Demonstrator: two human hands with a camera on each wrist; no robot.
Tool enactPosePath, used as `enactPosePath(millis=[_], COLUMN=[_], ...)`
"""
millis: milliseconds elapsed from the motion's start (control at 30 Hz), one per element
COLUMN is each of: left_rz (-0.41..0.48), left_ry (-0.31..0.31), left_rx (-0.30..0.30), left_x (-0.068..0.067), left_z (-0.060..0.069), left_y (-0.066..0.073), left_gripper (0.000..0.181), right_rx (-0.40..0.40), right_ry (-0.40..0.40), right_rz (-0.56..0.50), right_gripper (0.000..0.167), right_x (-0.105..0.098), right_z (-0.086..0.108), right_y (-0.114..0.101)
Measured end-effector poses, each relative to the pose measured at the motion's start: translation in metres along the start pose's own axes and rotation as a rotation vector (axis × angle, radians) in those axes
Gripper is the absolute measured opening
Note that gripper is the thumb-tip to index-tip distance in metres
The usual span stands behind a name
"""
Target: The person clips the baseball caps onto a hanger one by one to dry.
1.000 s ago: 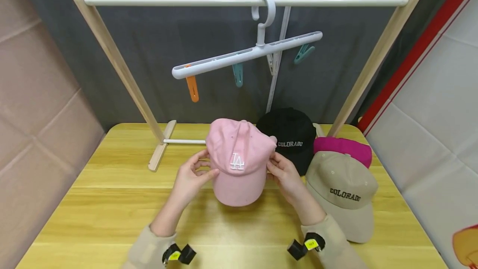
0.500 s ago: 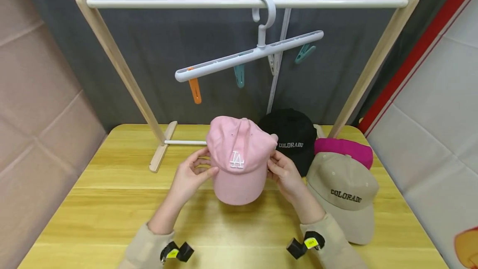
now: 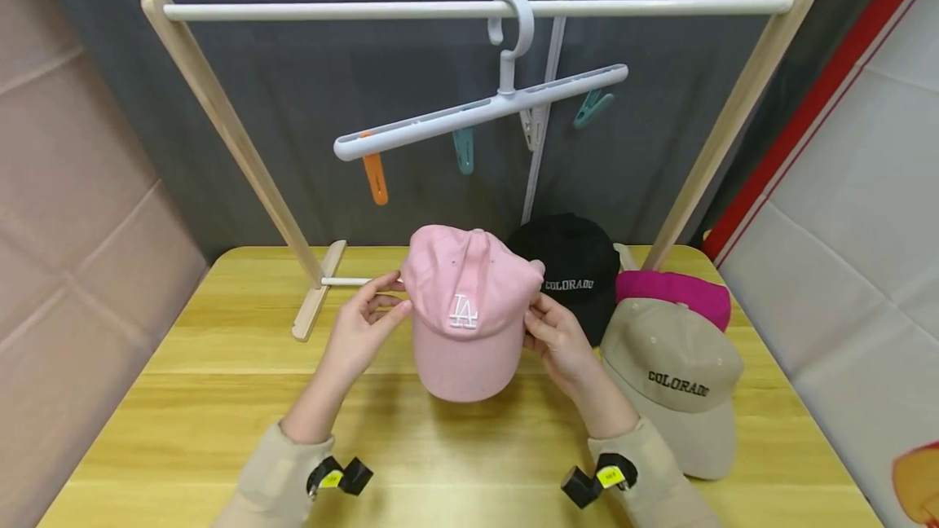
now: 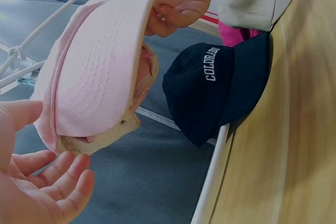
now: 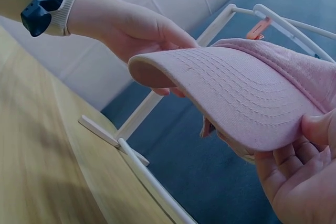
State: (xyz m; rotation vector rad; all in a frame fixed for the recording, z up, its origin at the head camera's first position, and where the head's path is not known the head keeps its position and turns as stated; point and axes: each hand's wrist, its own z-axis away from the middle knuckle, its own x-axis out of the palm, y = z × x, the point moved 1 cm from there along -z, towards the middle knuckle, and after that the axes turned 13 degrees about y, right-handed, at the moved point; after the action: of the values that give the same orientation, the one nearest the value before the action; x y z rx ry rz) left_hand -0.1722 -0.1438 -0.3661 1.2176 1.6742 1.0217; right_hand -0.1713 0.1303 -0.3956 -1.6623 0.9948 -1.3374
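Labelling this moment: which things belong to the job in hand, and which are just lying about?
Job in hand:
- pink cap
- right hand, gripping its edge
- left hand, at its other side

Apparently lying about:
- black cap
- beige cap
- magenta item, partly hidden

Untouched, role unclear: hanger, clips, rack.

The left side of the desk [image 3: 183, 414] gives room to pass. Right of the held pink cap [image 3: 469, 308], a black cap [image 3: 565, 247] and a beige cap [image 3: 675, 398] block the way; above, a hanger [image 3: 440, 121] with clips [image 3: 376, 178] partly fills the rack [image 3: 236, 143].
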Motion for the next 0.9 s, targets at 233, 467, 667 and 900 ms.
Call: enactPosePath(millis=[233, 467, 667, 900], left_rz=[0.032, 0.077, 0.077, 0.074], left_ry=[0.04, 0.087, 0.118, 0.142], left_rx=[0.02, 0.059, 0.068, 0.065], left_x=[-0.001, -0.003, -0.004, -0.006], left_z=[-0.01, -0.022, -0.032, -0.04], left_y=[0.008, 0.02, 0.032, 0.04], left_gripper=[0.04, 0.037, 0.037, 0.039], right_rx=[0.007, 0.008, -0.001, -0.009], right_ry=[-0.002, -0.001, -0.012, -0.043], right_rz=[0.004, 0.023, 0.026, 0.008], right_gripper=[0.019, 0.019, 0.019, 0.022], right_x=[0.002, 0.004, 0.004, 0.004], right_z=[0.001, 0.001, 0.001, 0.0], right_y=[-0.005, -0.009, -0.011, -0.013])
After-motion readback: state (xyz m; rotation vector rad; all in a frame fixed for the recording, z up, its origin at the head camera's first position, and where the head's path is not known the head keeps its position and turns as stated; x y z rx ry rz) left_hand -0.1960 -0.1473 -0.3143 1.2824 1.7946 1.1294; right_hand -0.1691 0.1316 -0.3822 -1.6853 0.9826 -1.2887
